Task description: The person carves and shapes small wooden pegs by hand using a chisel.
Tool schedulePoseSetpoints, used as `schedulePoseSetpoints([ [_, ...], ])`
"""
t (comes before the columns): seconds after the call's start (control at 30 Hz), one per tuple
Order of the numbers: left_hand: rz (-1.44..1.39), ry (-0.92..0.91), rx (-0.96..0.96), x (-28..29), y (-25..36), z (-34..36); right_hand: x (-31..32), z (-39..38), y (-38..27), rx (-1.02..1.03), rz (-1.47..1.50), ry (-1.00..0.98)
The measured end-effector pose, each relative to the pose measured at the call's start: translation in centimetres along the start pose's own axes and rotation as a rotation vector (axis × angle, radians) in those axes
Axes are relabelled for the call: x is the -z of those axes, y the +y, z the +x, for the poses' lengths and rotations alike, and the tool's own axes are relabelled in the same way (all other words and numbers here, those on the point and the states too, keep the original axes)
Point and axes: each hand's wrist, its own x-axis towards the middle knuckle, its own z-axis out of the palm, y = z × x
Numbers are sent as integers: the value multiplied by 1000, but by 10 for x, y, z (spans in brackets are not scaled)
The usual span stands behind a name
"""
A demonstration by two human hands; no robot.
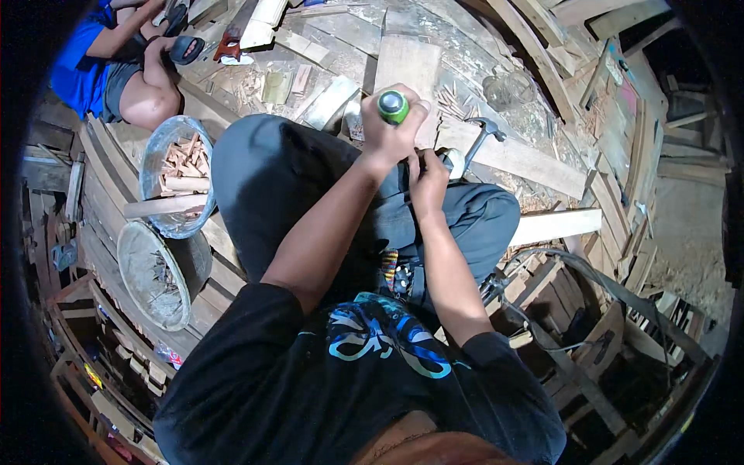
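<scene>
My left hand (381, 138) grips an upright tool with a green handle and metal cap (393, 105); its lower end is hidden from view. Just below and to the right, my right hand (428, 186) has curled fingers close to the tool's base, over my crossed legs; what they hold is hidden. A metal claw hammer (483, 138) lies to the right of my hands. Beyond them is a long pale board (407, 58) among wood scraps and shavings.
At left are a bucket of wood offcuts (182, 167) and a second bucket (159, 279). A person in blue (89, 66) sits at upper left, near a handsaw (230, 44). Cables (589, 275) and loose planks (558, 221) lie at right; timber framing surrounds the floor.
</scene>
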Motion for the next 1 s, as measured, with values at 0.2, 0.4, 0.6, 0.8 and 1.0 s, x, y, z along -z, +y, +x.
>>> schedulePoseSetpoints([
  [0.2, 48, -83, -45, 1, -3, -2, 1, 3, -11, -6, -45, -19],
  [0.4, -59, -34, -5, 1, 9, -4, 2, 2, -5, 29, -53, 1],
  [0.6, -101, -14, 53, 5, 12, 2, 1, 2, -1, -33, -14, 20],
  [0.8, 46, -107, -28, 3, 4, -2, -1, 4, -4, 4, -15, 18],
  [1.0, -6, -170, -11, 7, 19, -9, 1, 2, -6, -12, -10, 16],
])
